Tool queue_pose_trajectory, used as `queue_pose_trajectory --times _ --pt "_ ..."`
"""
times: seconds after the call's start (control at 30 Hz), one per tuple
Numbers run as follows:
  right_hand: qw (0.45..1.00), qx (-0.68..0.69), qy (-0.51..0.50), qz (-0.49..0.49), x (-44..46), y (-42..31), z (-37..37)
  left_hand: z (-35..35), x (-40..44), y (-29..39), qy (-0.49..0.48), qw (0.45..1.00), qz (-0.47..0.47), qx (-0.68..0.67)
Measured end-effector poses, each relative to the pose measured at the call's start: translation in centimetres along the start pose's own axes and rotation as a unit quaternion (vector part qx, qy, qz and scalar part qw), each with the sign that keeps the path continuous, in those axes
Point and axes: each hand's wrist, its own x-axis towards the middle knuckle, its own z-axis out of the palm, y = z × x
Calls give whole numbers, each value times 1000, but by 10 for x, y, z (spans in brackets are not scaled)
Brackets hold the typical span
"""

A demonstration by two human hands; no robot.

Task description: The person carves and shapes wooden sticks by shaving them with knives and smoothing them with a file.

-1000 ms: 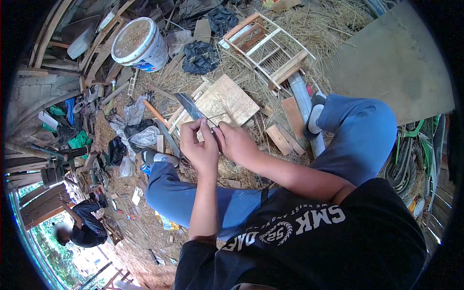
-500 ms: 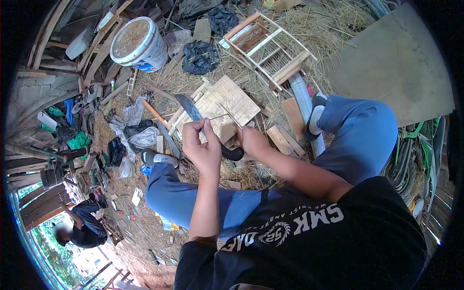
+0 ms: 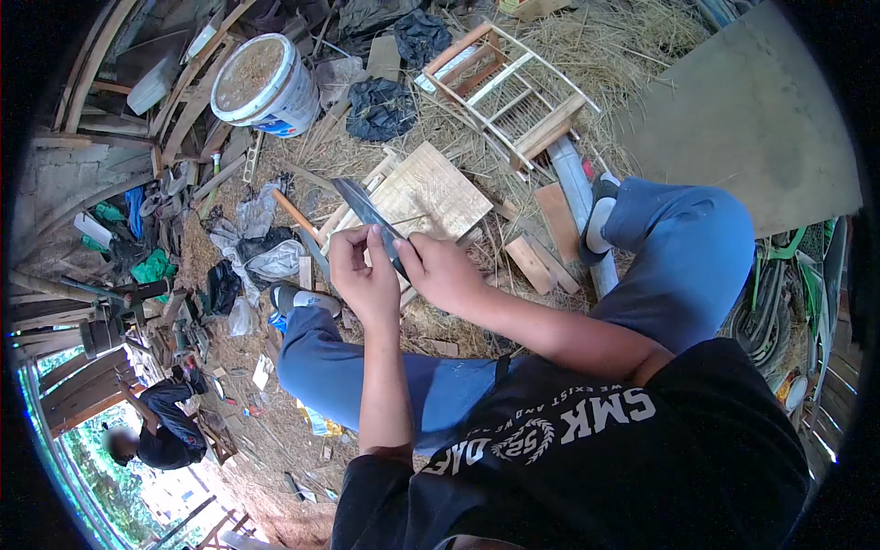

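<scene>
I logged the right hand newly drawn in beside the left hand; the black handle end of the knife, bare a moment earlier, was now covered, so both hands were close at the blade. Left fingertips bunched, right fingers curled (what either gripped, I couldn't tell). The knife slanted near frame centre, over a wooden board on straw-strewn floor. A bucket stood upper left, another person lower left.
</scene>
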Motion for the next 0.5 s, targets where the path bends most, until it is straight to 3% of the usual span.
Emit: queue_pose_trajectory --times 0.27,0.5 --pt "999 -15 10 -47 -3 1 1 6 -9 5 15 999 -6 33" --pt "992 -109 39 -47 -5 10 4 10 -9 2 23 999 10 42"
